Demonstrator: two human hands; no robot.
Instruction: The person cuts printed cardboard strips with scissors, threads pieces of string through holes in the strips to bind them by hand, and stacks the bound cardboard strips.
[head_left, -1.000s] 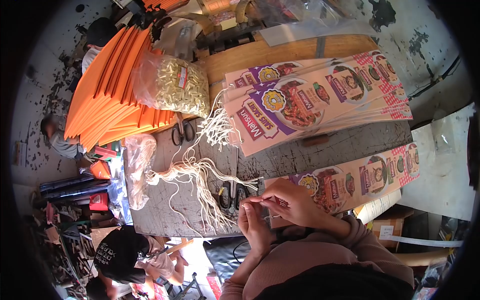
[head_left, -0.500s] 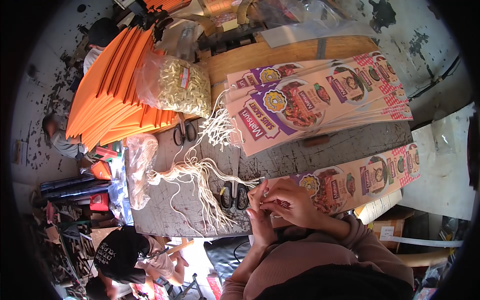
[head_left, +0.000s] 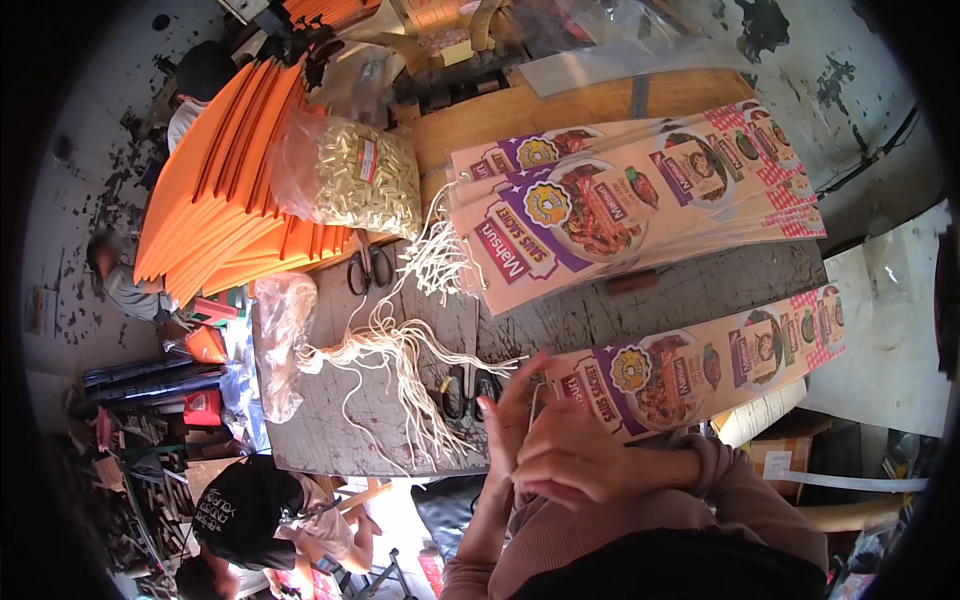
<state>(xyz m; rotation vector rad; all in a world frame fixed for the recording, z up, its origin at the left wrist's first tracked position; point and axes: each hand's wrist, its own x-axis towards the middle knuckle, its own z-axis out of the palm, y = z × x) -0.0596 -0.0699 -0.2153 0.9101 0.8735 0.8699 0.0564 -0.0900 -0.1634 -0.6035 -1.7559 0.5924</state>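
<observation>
A long printed sauce-sachet card (head_left: 690,370) lies along the near table edge, its left end at my hands. My left hand (head_left: 508,425) is at that end, with the thumb sticking up and the fingers bent about the card's corner, partly covered. My right hand (head_left: 575,455) is in front of it, fingers curled closed, somewhat blurred. A thin white string (head_left: 537,395) shows between the hands and seems to run into the right one. Just left lie black-handled scissors (head_left: 470,392) and a loose bundle of white strings (head_left: 390,350).
A stack of matching cards (head_left: 620,200) with strings lies at the back. Further left are a bag of gold-coloured small pieces (head_left: 368,175), orange folded sheets (head_left: 225,190), a second pair of scissors (head_left: 369,268) and a clear plastic bag (head_left: 285,340). A person (head_left: 260,510) sits lower left.
My right hand has moved down toward my body, away from the left hand's fingertips. The near card's left end shows more, and the card has shifted slightly.
</observation>
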